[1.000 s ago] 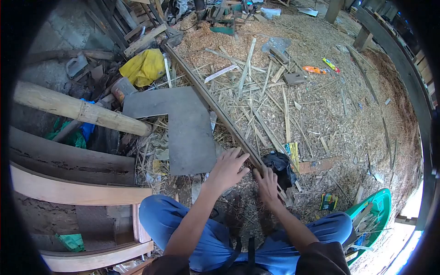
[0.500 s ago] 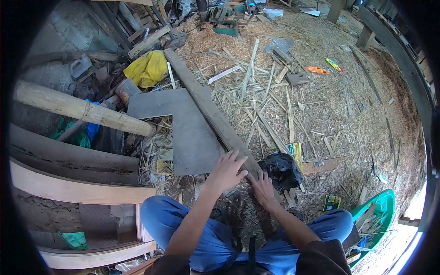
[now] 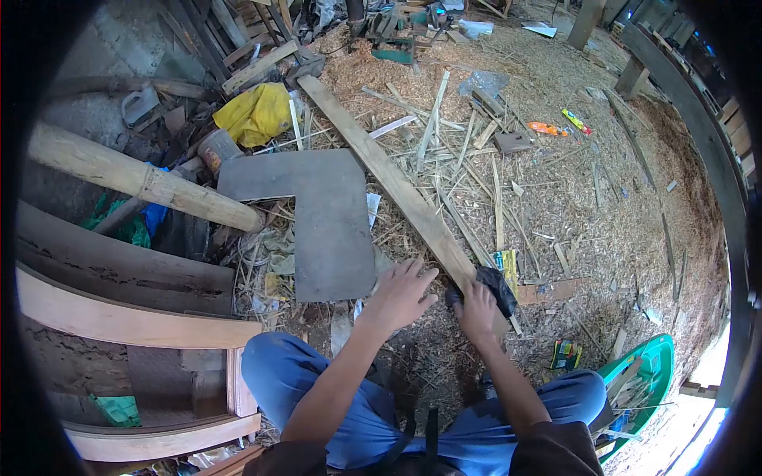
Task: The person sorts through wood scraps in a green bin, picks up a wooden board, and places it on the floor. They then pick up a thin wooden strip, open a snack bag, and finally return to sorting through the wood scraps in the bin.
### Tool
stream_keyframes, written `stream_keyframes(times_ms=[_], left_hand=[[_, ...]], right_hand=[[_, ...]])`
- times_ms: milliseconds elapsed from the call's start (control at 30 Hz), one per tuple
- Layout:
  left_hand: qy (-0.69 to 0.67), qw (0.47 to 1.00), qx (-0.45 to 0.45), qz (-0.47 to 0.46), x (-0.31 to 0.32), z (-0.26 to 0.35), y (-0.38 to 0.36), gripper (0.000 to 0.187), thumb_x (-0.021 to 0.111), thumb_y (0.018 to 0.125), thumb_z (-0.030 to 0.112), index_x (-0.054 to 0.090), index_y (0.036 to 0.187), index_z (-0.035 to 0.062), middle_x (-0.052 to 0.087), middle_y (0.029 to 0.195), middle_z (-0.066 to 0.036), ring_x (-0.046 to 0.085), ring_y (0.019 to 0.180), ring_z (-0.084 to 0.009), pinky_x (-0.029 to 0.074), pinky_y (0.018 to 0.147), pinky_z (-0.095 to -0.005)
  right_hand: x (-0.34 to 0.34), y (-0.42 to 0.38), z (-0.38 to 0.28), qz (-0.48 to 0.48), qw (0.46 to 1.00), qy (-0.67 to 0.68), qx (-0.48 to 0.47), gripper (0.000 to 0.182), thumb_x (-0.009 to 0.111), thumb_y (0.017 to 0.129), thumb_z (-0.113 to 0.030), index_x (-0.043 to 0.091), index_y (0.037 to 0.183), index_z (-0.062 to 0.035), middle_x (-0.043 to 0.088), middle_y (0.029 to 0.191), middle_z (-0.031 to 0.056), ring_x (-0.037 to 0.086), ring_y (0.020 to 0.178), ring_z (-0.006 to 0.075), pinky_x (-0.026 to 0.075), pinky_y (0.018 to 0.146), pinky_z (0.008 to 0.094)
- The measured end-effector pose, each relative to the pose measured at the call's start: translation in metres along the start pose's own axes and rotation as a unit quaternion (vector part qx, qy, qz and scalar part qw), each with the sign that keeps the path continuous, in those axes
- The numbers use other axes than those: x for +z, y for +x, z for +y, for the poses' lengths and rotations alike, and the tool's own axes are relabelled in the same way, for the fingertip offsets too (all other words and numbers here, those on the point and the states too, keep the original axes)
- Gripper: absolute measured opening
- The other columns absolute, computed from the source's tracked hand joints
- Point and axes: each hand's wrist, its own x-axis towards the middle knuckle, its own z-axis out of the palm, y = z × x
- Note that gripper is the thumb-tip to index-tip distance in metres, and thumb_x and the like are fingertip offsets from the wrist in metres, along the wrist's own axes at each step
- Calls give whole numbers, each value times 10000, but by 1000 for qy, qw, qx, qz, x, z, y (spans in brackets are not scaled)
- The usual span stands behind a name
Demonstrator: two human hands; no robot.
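A long wooden plank (image 3: 397,186) runs diagonally from the upper middle toward my knees, its pale broad face showing. My right hand (image 3: 479,313) grips it near the close end, fingers over the top and thumb at its left side. To the left of the plank, my left hand (image 3: 399,297) hovers with fingers spread, holding nothing. A grey L-shaped sheet (image 3: 333,230) lies on the ground left of the plank. Crumpled black plastic (image 3: 497,289) sits at the plank's right edge, beside my right hand.
Wood shavings and thin strips cover the ground. A bamboo pole (image 3: 147,181) and a curved wooden frame (image 3: 135,325) stand at left. Yellow cloth (image 3: 255,116) lies behind the sheet. A green basin (image 3: 655,369) with scraps is by my right knee.
The plank has shifted right and turned, so a paler face shows. My right hand moved right with its near end. My left hand, earlier at the plank's edge, is now apart from it.
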Motion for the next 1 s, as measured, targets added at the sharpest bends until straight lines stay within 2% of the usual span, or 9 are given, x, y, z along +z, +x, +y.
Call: stream_keyframes(times_ms=[133,167,267,300,400,500,700,800,1000], left_hand=[[-3,1000,10,-6,1,-4,-5,579,592,1016,388,479,1523,132,384,1605,-221,343,1490,-417,284,1229,-510],[-1,1000,7,-5,1,-6,-8,579,592,1016,388,479,1523,132,384,1605,-221,343,1490,-417,284,1229,-510],[-19,999,-23,12,-4,-14,-18,548,630,983,349,538,1456,86,436,1560,-249,386,1463,-412,296,1211,-534],[-7,999,-34,-8,-5,-18,-19,565,605,1000,378,508,1489,110,417,1580,-231,368,1474,-414,290,1218,-530],[3,998,-45,-33,-3,-22,-20,586,579,1018,410,477,1522,129,397,1601,-210,352,1484,-416,283,1224,-528],[4,999,-39,-33,-8,-14,-22,589,578,1018,410,476,1519,116,398,1602,-207,353,1483,-417,283,1222,-529],[3,1000,-8,-3,-8,-11,-24,578,581,1020,390,480,1510,100,398,1603,-203,361,1483,-393,292,1218,-517],[8,1000,-20,-5,-10,-15,-28,576,583,1018,384,481,1509,101,395,1602,-208,360,1486,-382,291,1220,-509],[11,999,-35,-14,-10,-14,-27,570,581,1018,379,487,1506,99,388,1602,-215,346,1494,-387,281,1227,-503]], right_hand=[[2,0,-5,-44,997,-62,18,874,802,768,-233,388,1527,-108,429,1483,186,426,1360,366,420,1021,514],[13,6,4,-61,992,-112,17,956,819,733,-205,353,1566,-156,406,1519,180,430,1350,357,424,1010,495],[17,13,6,-28,984,-174,25,962,816,733,-211,352,1575,-208,405,1522,168,444,1331,359,430,997,500],[12,18,4,-73,988,-126,48,893,797,796,-247,357,1573,-225,420,1507,152,470,1296,368,444,965,521],[7,20,3,-17,998,-17,54,844,784,852,-299,355,1573,-206,435,1481,152,494,1261,368,458,932,527],[20,31,21,-42,994,66,77,851,794,855,-388,367,1562,-184,448,1453,162,504,1247,369,473,918,517],[20,22,-4,18,993,-98,63,908,850,793,-393,388,1538,-155,463,1462,140,546,1222,371,512,921,500],[12,40,-2,-52,988,-111,99,946,870,771,-372,378,1546,-143,485,1453,138,558,1211,365,515,947,500],[-6,35,-4,-95,995,-21,31,971,887,692,-413,428,1491,-110,635,1257,155,659,1073,386,588,804,492]])
